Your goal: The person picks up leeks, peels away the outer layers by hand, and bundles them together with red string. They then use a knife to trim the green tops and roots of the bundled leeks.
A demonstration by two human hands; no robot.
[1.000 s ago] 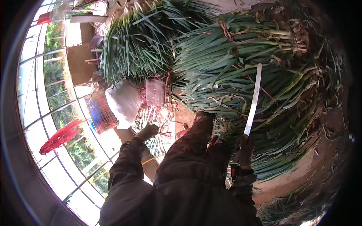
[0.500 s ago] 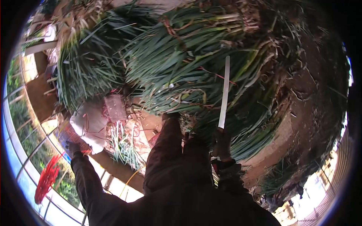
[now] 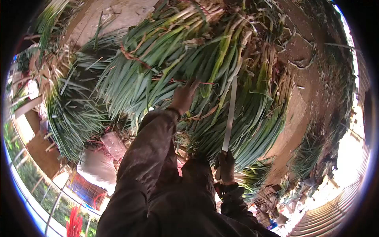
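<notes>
A big pile of green onion bundles [image 3: 158, 59], tied with reddish strings, fills the upper middle of the view. My left hand [image 3: 183, 96] reaches out in a dark brown sleeve and lies on the leaves of a bundle, fingers spread near a red tie [image 3: 203, 83]. My right hand [image 3: 227, 166], lower down, grips the handle of a long knife. Its white blade [image 3: 230, 114] points up across the leaves, just right of my left hand.
Bare dirt ground [image 3: 304, 114] lies right of the pile, with more onion bundles [image 3: 312, 162] beyond. At lower left are a white sack [image 3: 96, 173], a red and blue crate [image 3: 89, 191] and a pink plastic piece [image 3: 114, 144]. Greenhouse framing [image 3: 331, 217] curves along the edges.
My left arm swung in from the far left and now lies on the onion bundle. The view has turned toward the pile. The knife stays raised in my right hand.
</notes>
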